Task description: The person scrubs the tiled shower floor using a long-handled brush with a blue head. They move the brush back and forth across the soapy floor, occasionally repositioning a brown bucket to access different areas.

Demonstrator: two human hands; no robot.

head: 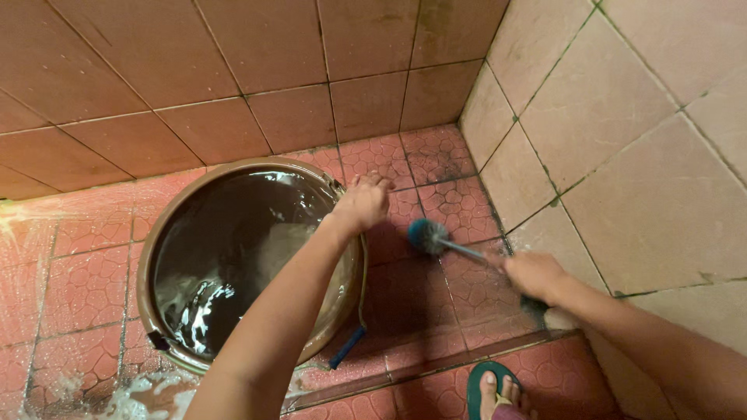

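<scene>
Wet red floor tiles carry a brown bucket; left hand clamps its rim, right hand beside it closed round a blue-headed brush.

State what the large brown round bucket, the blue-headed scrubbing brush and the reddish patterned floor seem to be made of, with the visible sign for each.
Large brown round bucket: probably plastic; smooth, glossy, thin rolled rim.
Blue-headed scrubbing brush, held in the right hand: likely synthetic bristles on a slim, pale handle, maybe plastic; blurred.
Reddish patterned floor: ceramic tile, seemingly; embossed cobble pattern, grout lines, wet sheen.
</scene>
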